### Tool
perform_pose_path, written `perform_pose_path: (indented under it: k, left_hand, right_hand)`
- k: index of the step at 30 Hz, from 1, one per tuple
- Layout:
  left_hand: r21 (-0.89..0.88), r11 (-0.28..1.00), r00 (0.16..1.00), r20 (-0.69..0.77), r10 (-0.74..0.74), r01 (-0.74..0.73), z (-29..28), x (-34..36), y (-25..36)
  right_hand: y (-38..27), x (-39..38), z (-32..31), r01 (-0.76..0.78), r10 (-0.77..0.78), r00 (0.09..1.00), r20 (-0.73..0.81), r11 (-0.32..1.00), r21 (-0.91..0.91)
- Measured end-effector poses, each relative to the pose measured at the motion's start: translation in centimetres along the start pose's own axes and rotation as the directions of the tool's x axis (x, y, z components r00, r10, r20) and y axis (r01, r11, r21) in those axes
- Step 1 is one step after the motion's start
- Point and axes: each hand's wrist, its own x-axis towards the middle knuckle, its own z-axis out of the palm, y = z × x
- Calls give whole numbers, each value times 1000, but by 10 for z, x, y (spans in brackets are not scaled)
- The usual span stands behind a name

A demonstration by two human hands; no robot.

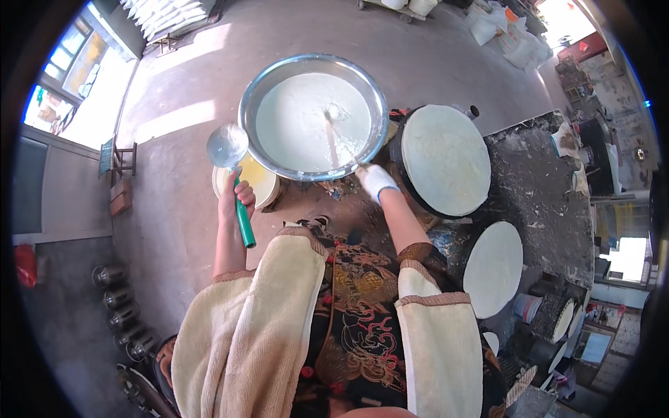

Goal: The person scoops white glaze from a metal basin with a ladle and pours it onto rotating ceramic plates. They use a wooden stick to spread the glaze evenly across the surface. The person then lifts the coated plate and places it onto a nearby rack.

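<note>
A steel basin (313, 62) of white batter-like liquid stands in front of me, with a pale stick (331, 139) dipped in it. My right hand (376, 182), in a white glove, is closed around the stick at the basin's near rim. My bare left hand (237, 195) grips the green handle of a round metal ladle (227, 145), raised left of the basin above a white bucket (268, 195) holding something yellow. Right of the basin is a round griddle (442, 159) covered by a pale sheet; a second pale disc (491, 268) lies below it.
Stacked white sacks (167, 24) and a wooden chair (125, 160) are at the left; more sacks (516, 45) are at the back right. Steel pots (122, 317) line the lower left. A dark, stained work surface (536, 174) runs along the right, with more round equipment (557, 317) below.
</note>
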Motion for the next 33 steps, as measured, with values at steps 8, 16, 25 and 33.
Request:
perform_pose_path:
  k: [8, 16, 25, 33]
  left_hand:
    - [-53, 999, 996, 89, -4, 9, -20, 10, -1]
    - [91, 982, 959, 217, -183, 167, 45, 30, -41]
    - [194, 925, 904, 222, -365, 326, 77, 37, -93]
    - [207, 925, 930, 120, -347, 318, 60, 34, -90]
  right_hand:
    - [42, -80, -6, -444, -251, 782, 570, 417, 793]
    - [160, -202, -66, 57, 217, 976, -35, -98, 994]
    - [235, -165, -103, 0, -32, 550, -835, 999, -38]
    - [238, -128, -103, -299, 204, 631, -748, 954, 8]
